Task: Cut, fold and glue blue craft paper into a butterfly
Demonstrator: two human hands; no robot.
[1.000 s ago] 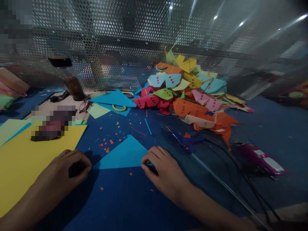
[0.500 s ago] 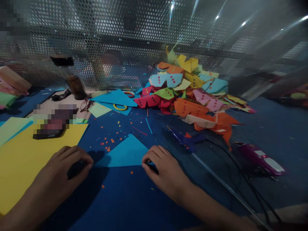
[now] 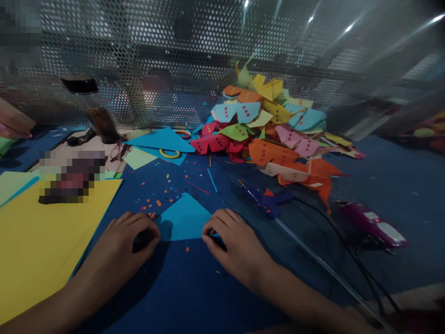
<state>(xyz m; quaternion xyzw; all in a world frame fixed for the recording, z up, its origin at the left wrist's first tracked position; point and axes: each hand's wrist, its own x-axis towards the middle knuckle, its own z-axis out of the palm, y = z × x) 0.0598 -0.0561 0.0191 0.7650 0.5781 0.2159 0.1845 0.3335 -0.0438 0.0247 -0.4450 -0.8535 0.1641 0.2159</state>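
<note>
A blue paper triangle [image 3: 186,218] lies flat on the dark blue table, its peak pointing away from me. My right hand [image 3: 234,243] pinches its right corner between thumb and fingers. At the opposite corner is my left hand [image 3: 130,243], thumb and fingertips pressed together over the paper's left end; the corner itself is hidden there. Small orange paper scraps [image 3: 159,202] are scattered beyond the triangle. To the right of my right hand lies a dark blue glue gun [image 3: 269,202] with a long clear glue stick [image 3: 313,257] in its back.
Folded paper butterflies [image 3: 239,111] are heaped at the back. Yellow paper sheets [image 3: 38,246] and a phone [image 3: 74,178] lie left, with a dark-lidded bottle [image 3: 100,120] behind. A purple device [image 3: 373,222] and black cables [image 3: 347,246] sit right. Perforated metal [image 3: 156,60] stands behind.
My left hand has moved right, from beside the triangle onto its left corner. My right hand stays at the right corner. The view has shifted slightly.
</note>
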